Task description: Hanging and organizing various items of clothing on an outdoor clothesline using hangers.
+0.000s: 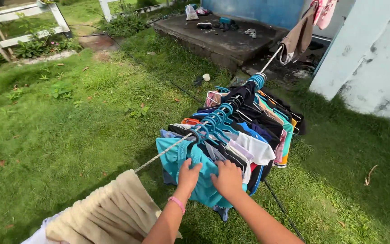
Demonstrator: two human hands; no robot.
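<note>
A rope clothesline (163,153) runs from near me up to the far right. Many garments on blue hangers (217,119) hang bunched along it. The nearest is a turquoise garment (177,158) on a hanger. My left hand (188,176), with a pink wristband, grips its front cloth. My right hand (227,178) holds the same garment just to the right. Dark, white and orange clothes hang behind it.
A beige cloth (109,210) drapes over the line close to me at bottom left. Grass lies below. A concrete slab (226,38) with shoes and a bag is at the back, a pale wall (371,63) at right, a white fence (19,22) far left.
</note>
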